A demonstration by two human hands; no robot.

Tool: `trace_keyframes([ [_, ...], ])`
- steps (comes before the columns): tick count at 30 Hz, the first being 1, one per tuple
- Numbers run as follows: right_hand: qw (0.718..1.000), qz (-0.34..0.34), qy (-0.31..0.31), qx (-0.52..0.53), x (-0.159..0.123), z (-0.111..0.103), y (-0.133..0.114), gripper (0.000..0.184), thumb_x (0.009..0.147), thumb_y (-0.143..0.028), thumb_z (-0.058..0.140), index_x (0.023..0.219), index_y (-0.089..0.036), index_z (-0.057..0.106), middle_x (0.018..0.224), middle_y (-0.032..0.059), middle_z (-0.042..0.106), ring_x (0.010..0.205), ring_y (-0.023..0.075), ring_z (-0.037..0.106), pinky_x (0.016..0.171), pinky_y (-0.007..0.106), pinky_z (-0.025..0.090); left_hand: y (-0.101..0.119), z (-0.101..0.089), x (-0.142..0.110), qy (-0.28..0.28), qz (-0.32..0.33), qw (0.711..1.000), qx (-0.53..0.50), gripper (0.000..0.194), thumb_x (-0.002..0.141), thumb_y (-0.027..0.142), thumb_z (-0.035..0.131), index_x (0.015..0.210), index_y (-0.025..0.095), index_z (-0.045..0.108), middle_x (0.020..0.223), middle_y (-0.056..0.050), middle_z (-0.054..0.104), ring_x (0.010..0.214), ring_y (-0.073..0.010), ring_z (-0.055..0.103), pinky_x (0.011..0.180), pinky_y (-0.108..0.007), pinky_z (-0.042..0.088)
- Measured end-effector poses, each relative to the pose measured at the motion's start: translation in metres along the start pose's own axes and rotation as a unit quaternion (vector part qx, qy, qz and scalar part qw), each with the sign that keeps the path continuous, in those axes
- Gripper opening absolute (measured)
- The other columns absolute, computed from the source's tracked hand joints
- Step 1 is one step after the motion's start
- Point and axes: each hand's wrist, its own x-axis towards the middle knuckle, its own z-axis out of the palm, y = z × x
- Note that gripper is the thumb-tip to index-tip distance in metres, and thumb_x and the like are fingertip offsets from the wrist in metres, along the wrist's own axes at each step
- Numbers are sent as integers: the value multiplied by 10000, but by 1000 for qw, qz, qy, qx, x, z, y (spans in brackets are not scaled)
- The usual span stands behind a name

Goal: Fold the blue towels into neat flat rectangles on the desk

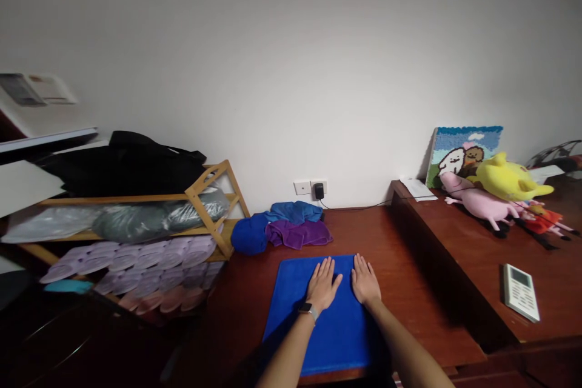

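A blue towel [336, 339] lies spread flat on the reddish-brown wooden table. My left hand [323, 285], with a watch [308, 310] on its wrist, rests palm down on the upper middle of the cloth, fingers stretched out and thumb apart. Near the towel's upper right corner, my right hand [365, 280] lies flat with its fingers extended. Neither hand grips anything. Behind the towel, against the wall, sit a rolled dark blue cloth [250, 234], a crumpled purple cloth [299, 234] and a lighter blue cloth [293, 212].
A wooden rack [218, 206] with several slippers [150, 254] and a black bag [131, 163] stands left. On the higher right surface are a pink plush toy [477, 200], a yellow plush toy [507, 177], a white remote-like device [521, 292] and a dog picture [464, 151]. A plugged-in adapter [319, 191] trails a cable.
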Motion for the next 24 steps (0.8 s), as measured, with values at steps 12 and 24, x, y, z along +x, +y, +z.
trace_keyframes([
  [12,1000,5,5,5,0,2,0,670,1041,-408,95,1635,-107,175,1701,38,136,1580,151,106,1281,336,39,-128,-27,-38,37,-143,988,41,736,1031,592,242,1592,128,349,1672,-149,297,1561,-274,246,1263,-484,222],
  [24,1000,8,10,8,3,3,-1,670,1036,-393,108,1634,-97,170,1704,32,121,1583,158,84,1285,350,37,-141,-25,-39,35,-131,990,31,733,1035,575,235,1602,117,321,1684,-144,256,1568,-271,214,1264,-466,227],
])
